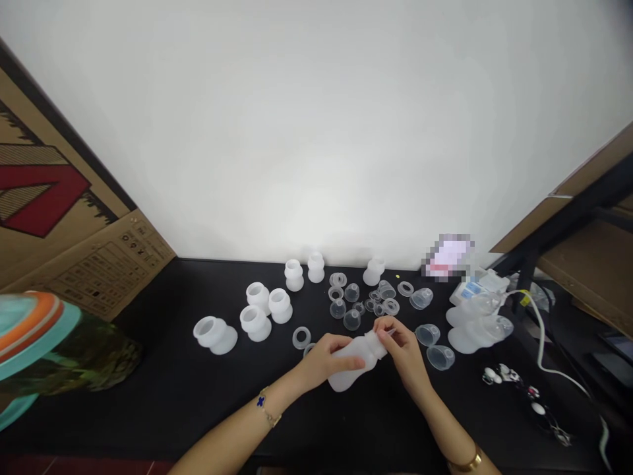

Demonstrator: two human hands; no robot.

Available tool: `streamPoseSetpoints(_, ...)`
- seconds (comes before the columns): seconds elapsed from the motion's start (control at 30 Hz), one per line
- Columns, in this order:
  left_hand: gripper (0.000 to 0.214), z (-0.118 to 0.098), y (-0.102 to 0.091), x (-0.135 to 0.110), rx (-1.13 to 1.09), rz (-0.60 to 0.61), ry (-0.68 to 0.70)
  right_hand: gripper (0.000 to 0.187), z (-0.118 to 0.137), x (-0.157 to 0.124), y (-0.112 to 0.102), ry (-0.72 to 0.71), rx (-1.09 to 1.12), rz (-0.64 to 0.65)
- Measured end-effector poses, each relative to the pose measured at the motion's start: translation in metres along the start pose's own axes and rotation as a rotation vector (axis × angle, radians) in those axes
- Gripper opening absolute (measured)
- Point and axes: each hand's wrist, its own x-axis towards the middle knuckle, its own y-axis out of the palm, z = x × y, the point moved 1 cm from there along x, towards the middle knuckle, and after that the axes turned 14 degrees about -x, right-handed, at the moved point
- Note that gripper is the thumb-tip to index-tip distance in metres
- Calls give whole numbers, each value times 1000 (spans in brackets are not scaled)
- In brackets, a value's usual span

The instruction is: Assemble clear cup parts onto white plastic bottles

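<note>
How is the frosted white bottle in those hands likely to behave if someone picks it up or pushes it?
The frosted bottle looks like thin, translucent plastic, so it is probably light for its size and may flex a little when squeezed. Its smooth surface could feel slightly slippery. Its rounded body suggests it might roll if laid on the black table.

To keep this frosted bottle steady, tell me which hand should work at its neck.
Right, probably: the right hand sits at the neck of the frosted bottle, while the left hand wraps the bottle's body and can steady it.
</note>
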Motion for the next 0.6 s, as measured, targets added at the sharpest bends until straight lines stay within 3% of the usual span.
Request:
streamPoseSetpoints(0.27,51,3,1,-2,-201,38,-161,28,2,-3,-3,-159,-198,12)
streamPoseSetpoints(0.6,47,5,0,-1,-257,74,-223,38,4,-6,-4,-164,-319,42)
